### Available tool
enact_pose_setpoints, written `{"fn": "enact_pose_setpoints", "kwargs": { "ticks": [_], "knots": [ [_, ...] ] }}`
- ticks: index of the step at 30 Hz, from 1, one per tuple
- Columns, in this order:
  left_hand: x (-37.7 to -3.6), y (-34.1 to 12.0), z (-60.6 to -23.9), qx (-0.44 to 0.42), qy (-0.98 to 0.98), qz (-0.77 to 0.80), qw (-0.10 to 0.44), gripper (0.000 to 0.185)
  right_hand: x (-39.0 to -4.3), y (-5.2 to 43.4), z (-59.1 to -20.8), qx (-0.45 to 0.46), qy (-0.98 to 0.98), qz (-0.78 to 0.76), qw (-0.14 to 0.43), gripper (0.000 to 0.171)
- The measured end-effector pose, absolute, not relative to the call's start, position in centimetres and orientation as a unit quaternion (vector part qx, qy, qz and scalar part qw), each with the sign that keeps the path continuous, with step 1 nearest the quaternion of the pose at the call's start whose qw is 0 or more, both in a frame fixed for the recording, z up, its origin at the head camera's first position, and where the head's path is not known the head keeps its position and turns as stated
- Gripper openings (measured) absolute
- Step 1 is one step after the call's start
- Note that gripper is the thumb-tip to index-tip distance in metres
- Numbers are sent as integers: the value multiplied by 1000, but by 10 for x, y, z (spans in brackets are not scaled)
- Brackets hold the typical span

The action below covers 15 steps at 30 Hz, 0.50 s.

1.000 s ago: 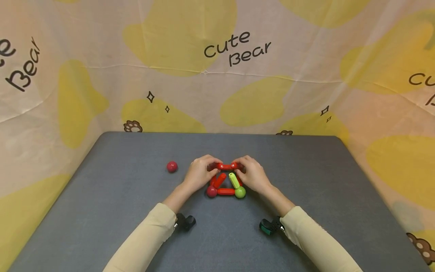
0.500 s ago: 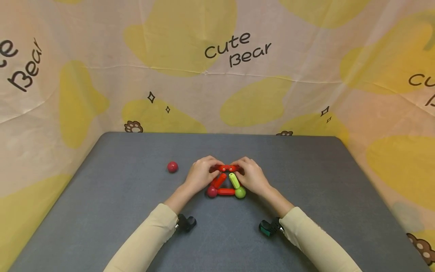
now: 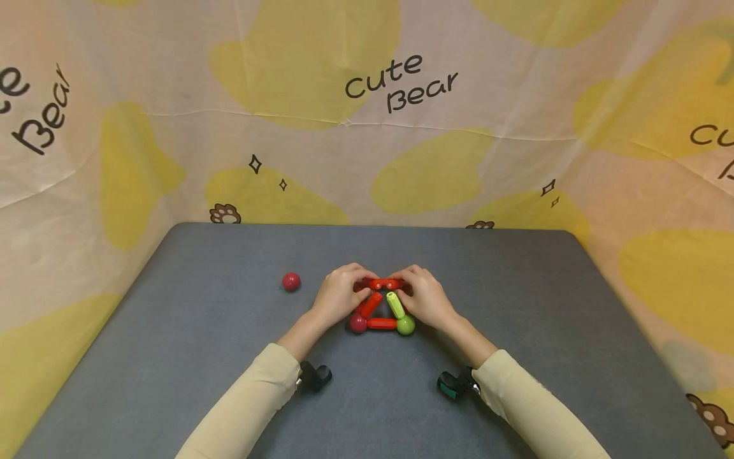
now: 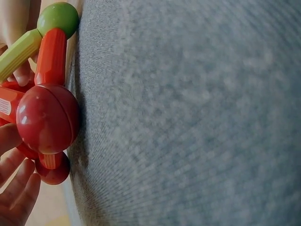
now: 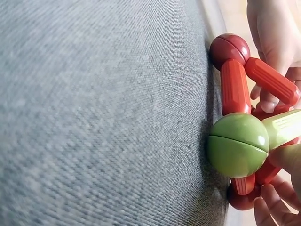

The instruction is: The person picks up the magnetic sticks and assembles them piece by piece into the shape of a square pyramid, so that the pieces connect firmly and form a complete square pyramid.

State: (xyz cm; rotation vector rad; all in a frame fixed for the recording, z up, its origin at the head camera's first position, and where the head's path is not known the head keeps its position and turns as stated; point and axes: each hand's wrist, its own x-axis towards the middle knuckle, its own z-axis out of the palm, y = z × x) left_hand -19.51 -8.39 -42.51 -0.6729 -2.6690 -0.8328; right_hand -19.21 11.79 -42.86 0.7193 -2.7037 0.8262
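Rods and balls form a small frame (image 3: 381,312) at the middle of the grey worktop (image 3: 516,357). Left hand (image 3: 337,298) and right hand (image 3: 424,298) each pinch an end of its top red rod (image 3: 382,284) with curled fingers. Well apart to the left lies a loose red ball (image 3: 291,281).

Head view: left hand (image 3: 335,298) and right hand (image 3: 424,298) cover both ends of the top red rod (image 3: 383,284), so fingertip contact can't be told. Far corners of the frame (image 3: 381,312) hidden behind hands. Left wrist view: fingers (image 4: 19,193) cut off by edge, table (image 4: 197,122) blurred. Right wrist view: green rod (image 5: 284,127) runs off edge.
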Motion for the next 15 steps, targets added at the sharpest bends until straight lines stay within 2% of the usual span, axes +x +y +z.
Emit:
{"fn": "enact_pose_setpoints", "kwargs": {
  "ticks": [5,11,15],
  "knots": [
    [-195,-84,-425,-231,-920,-289,128,24,-190,123,-431,228,-918,306,111,37],
    [-194,-85,-426,-230,-919,-296,123,24,-188,129,-434,137,-925,340,100,39],
    [-195,-85,-426,-233,-916,-298,129,24,-187,131,-432,77,-927,364,47,40]
  ]
}}
